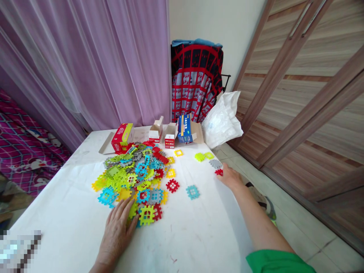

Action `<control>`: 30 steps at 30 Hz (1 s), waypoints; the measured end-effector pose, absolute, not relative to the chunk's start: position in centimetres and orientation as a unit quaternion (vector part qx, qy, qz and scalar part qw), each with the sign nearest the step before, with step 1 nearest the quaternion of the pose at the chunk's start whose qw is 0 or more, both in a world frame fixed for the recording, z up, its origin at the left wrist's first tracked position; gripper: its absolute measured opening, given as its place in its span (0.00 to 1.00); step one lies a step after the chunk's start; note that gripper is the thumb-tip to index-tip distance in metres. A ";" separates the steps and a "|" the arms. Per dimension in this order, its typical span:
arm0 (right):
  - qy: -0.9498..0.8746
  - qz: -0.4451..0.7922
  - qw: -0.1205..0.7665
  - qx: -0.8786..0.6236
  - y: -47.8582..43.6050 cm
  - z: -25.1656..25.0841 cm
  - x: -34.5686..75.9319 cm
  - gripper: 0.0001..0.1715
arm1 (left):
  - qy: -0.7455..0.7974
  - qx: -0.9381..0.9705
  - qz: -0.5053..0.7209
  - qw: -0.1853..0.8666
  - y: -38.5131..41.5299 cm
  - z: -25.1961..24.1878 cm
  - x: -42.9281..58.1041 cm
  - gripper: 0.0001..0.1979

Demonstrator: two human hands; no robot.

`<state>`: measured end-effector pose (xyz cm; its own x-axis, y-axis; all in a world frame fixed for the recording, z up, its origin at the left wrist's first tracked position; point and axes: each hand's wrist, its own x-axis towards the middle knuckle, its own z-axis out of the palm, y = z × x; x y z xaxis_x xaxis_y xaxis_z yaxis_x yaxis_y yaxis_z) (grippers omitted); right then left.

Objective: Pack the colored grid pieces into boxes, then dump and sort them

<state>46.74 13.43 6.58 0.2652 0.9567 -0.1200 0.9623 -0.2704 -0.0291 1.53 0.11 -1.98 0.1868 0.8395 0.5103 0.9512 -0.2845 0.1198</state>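
Note:
A heap of interlocking plastic building tiles (140, 167) in lime, blue, red, grey and yellow covers the middle of the white table. My left hand (121, 222) rests at the heap's near edge, fingers stretched out over a lime tile (132, 210). Beside its thumb lies a lime window tile (147, 215). At the table's right edge, my right hand (231, 177) has its fingers closed on a red tile (218, 172), partly hidden by them. Just behind that are a grey tile (215, 163), a solid lime tile (199, 157) and a lime frame tile (209, 155).
Along the far edge stand a red and yellow box (122, 138), two small open boxes (155, 131) and a blue box (185, 129). A white plastic bag (222, 121) sits at the far right corner. A blue tile (192, 192) lies apart from the heap.

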 end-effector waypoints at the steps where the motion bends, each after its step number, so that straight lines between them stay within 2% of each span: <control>1: 0.605 -0.053 0.026 0.794 13.5 6.4 47.1 0.29 | -0.586 -0.763 -0.247 0.113 0.1 -1.9 1.5 0.24; 10: 0.595 -0.049 0.024 0.802 14.0 5.2 46.5 0.34 | -0.596 -0.758 -0.241 0.105 0.1 -2.4 1.3 0.25; 19: 0.584 -0.011 0.016 0.812 15.6 6.5 46.2 0.28 | -0.593 -0.760 -0.243 0.109 0.1 -2.4 1.4 0.25; 30: 0.546 -0.065 0.032 0.835 19.4 5.5 45.3 0.27 | -0.591 -0.760 -0.244 0.112 0.0 -2.2 1.5 0.25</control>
